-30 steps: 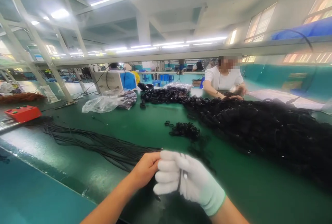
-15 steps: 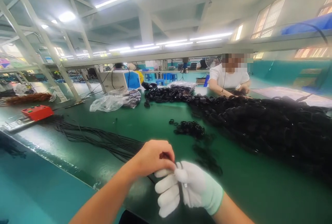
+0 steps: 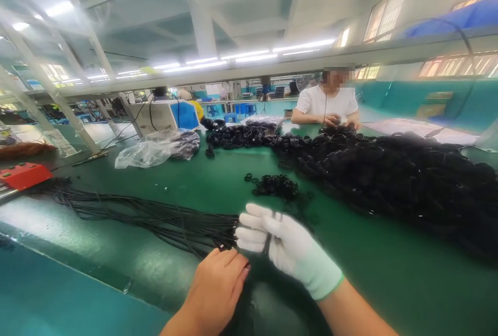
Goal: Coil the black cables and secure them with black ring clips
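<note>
My right hand point(image 3: 291, 248), in a white glove, has its thumb pressed over a thin black strand that crosses its palm and fingers. Below and to its left is my bare left hand point(image 3: 218, 287), back up, with its fingers curled together. A bit of something black shows at its fingertips, too small to make out. Long black cords point(image 3: 155, 219) lie in a bundle on the green table, their ends beside both hands. Beyond my right hand sits a small pile of black rings point(image 3: 276, 185).
A large heap of black loops point(image 3: 389, 180) covers the right side. Plastic bags point(image 3: 155, 147), a white and blue machine point(image 3: 167, 115) and a red box point(image 3: 25, 175) stand left. Across the table, a person in a white shirt point(image 3: 329, 102) handles black pieces.
My hands have moved apart: the left went down and away from the glove, the right rose to the cord ends. The view has shifted right.
</note>
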Available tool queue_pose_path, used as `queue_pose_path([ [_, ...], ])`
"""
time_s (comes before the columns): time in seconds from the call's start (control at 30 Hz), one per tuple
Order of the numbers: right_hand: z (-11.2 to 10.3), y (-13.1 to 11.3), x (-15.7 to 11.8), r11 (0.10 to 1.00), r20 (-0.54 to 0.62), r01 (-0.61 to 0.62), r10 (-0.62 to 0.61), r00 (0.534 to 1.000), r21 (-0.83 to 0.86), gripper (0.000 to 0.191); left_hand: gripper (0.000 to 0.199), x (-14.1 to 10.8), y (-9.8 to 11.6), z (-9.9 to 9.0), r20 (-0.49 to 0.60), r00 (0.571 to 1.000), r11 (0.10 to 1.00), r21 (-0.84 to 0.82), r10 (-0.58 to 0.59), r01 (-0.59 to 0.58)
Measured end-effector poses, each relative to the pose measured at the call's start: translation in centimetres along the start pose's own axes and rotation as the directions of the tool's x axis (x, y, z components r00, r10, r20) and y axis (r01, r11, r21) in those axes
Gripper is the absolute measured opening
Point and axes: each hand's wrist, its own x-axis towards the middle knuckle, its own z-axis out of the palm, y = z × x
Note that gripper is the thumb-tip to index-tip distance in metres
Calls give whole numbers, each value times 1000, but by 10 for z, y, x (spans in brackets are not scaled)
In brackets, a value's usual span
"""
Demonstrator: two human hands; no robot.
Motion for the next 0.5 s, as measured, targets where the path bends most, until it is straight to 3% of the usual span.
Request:
queue_pose_path([
  [0.1,-7,11,-1,992,-28,-72,69,997,-100,36,15,10,8,-18,55,996,998,-2,68,-68],
  [0.2,-10,20,-4,961,158,-236,258,953,-141,34,11,33,-5,-37,113,989,981,-183,94,-72],
  [0.27,-10,25,-6,936,273,-332,352,895,-119,37,10,46,-17,-43,183,982,915,-402,38,39],
  [0.33,-10,28,-6,915,324,-399,395,860,-54,36,9,54,-26,-40,266,964,793,-585,-12,171],
  [0.4,-8,30,-6,892,366,-451,407,837,39,29,9,55,-32,-28,319,947,717,-651,-39,248],
  [0.5,-2,27,-5,902,352,-384,301,886,195,23,21,47,-41,-5,329,939,732,-614,-102,295],
])
